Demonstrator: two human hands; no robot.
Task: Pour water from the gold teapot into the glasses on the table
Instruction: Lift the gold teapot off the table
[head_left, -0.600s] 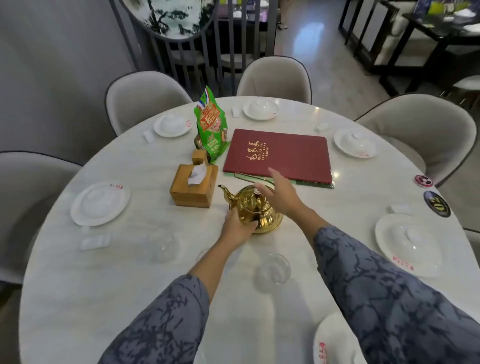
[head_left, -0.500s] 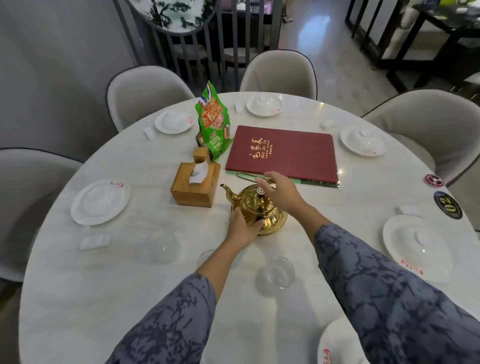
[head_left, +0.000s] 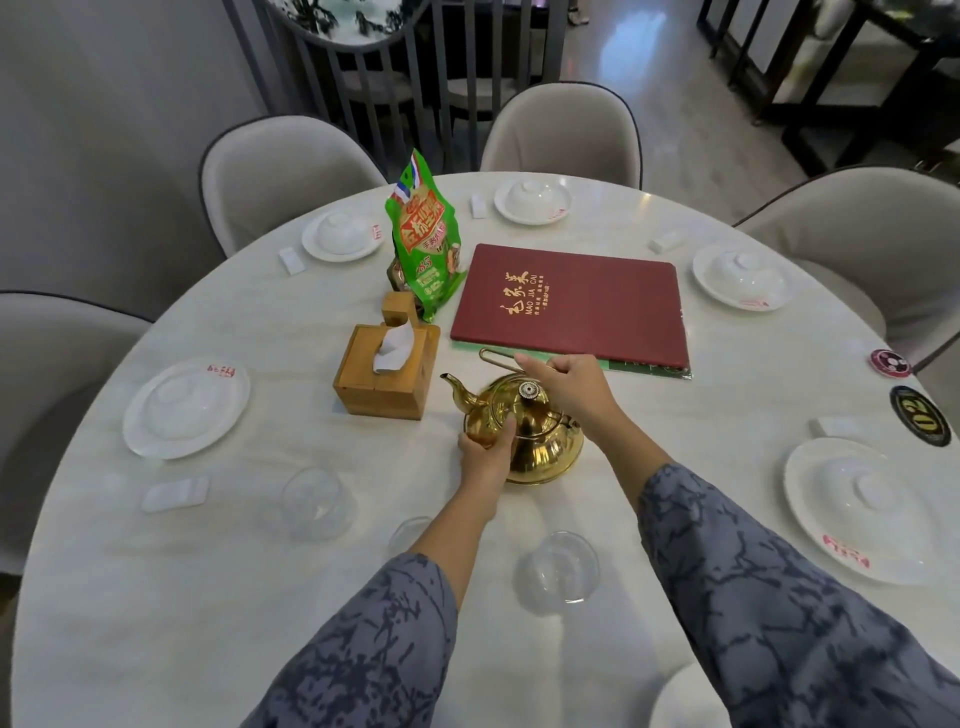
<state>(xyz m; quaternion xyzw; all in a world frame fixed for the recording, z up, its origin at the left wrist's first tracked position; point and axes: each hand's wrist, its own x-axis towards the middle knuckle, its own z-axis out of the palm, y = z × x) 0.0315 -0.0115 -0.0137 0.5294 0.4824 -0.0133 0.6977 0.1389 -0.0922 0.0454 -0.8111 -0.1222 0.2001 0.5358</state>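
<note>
The gold teapot (head_left: 540, 441) stands on the white round table (head_left: 260, 597), spout pointing left. My left hand (head_left: 485, 454) presses against its near left side. My right hand (head_left: 569, 384) is closed around the thin wire handle, which lies tipped toward the far side. Three clear glasses stand nearer me: one at the left (head_left: 314, 501), one in the middle (head_left: 408, 535) partly behind my left forearm, one at the right (head_left: 563, 569).
A wooden tissue box (head_left: 384, 374) sits just left of the spout, a green snack bag (head_left: 423, 244) behind it, a red menu (head_left: 571, 306) beyond the teapot. White covered plates (head_left: 184, 405) ring the table. Padded chairs (head_left: 561, 132) surround it.
My right hand has shifted from over the lid to the far side and closed on the wire handle. My left hand stays on the teapot's side. The teapot has not left the table.
</note>
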